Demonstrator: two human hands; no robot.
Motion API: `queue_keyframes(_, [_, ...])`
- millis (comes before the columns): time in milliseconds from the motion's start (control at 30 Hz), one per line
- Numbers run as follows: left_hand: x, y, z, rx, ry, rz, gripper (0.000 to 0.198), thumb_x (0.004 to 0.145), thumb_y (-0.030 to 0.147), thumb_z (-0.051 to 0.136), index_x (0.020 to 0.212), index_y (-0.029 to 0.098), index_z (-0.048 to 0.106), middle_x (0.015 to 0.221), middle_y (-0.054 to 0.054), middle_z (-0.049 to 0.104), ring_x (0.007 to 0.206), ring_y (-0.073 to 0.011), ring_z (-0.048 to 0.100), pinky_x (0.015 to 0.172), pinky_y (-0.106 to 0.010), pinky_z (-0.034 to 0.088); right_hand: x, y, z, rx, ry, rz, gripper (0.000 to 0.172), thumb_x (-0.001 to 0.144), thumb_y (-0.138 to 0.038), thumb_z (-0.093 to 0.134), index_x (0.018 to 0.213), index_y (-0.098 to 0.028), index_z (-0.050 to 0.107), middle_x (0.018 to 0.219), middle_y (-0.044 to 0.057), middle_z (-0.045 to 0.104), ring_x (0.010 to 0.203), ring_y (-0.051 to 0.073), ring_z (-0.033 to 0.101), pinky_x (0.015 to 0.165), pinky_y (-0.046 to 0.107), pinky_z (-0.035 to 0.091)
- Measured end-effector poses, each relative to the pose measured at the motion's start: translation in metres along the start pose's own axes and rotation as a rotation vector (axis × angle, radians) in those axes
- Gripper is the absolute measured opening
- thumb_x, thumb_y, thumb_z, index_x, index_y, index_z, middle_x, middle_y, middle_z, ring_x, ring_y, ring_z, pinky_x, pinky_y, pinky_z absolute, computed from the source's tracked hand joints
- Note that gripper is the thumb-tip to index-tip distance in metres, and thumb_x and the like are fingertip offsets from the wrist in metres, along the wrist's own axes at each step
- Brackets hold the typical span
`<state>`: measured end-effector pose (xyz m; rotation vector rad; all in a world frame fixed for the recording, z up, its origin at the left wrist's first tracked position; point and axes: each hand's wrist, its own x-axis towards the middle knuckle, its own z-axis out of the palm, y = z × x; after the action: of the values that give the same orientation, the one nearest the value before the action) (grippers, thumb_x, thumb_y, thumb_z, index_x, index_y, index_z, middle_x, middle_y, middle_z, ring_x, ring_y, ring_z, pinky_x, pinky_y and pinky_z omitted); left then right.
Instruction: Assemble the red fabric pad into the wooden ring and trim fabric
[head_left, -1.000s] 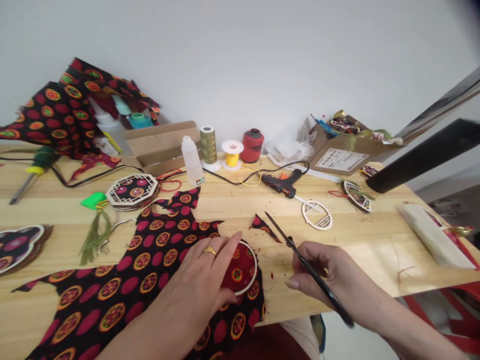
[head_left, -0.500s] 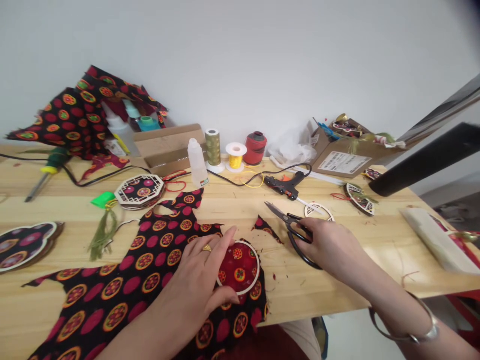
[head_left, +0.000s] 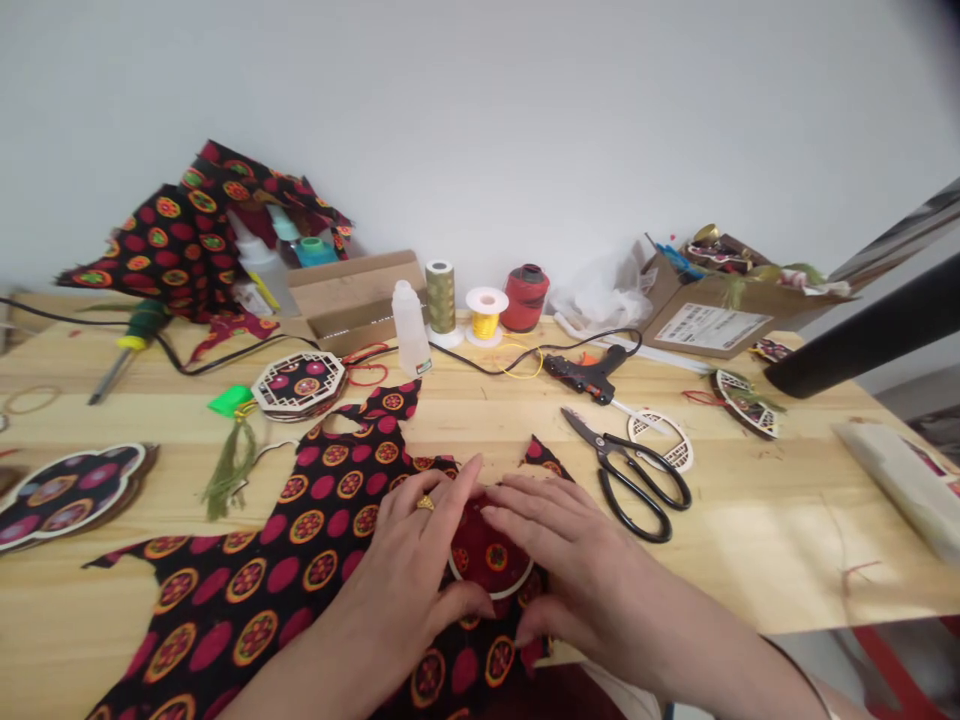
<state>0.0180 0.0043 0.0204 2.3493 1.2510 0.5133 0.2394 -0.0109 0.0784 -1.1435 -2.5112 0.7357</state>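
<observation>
A round white-rimmed frame (head_left: 493, 592) with a dark red, flower-dotted face lies on black cloth (head_left: 247, 578) patterned with red and orange circles. My left hand (head_left: 409, 555) holds the frame from the left, fingers along its upper rim and thumb at its lower rim. From the right, my right hand (head_left: 574, 560) reaches over the frame's upper right edge, fingers stretched out and thumb apart near the cloth. Between the hands, part of the rim is covered. Black-handled scissors (head_left: 634, 470) lie with blades parted on the table, beyond my right hand.
A small cloth scrap (head_left: 544, 455) lies beside my right fingers. Farther back are a glue gun (head_left: 589, 375), thread spools (head_left: 441, 300), a plastic bottle (head_left: 411, 330) and a cardboard box (head_left: 705, 325). An octagonal ornament (head_left: 300, 385) sits left; a black post (head_left: 862, 330) slants at the right.
My right hand has let go of the scissors, which now lie on the table, and has moved left onto the round frame. My left hand stays on the frame.
</observation>
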Motion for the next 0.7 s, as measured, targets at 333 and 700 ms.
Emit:
queue_keyframes(333, [0.001,0.001,-0.001,-0.024,-0.013,-0.027,0.125,0.065,0.019,0.085,0.15,0.038,-0.005,0.131,-0.005,0.058,0.124,-0.0314,0.04,0.105,-0.053,0.032,0.011,0.006,0.004,0.065,0.037,-0.003,0.066,0.082,-0.028,0.073,0.14,-0.018,0.043,0.144,0.008,0.05,0.137,0.02,0.036,0.117,0.036,0.027])
queue_keyframes(700, [-0.002,-0.001,0.002,0.007,0.009,0.004,0.12,0.069,0.023,0.082,0.152,0.035,-0.004,0.129,-0.004,0.062,0.124,-0.0326,0.043,0.104,-0.054,0.034,0.015,0.002,0.007,0.089,0.014,0.073,0.067,0.078,-0.014,0.073,0.139,-0.02,0.045,0.141,0.005,0.052,0.133,0.019,0.038,0.116,0.035,0.027])
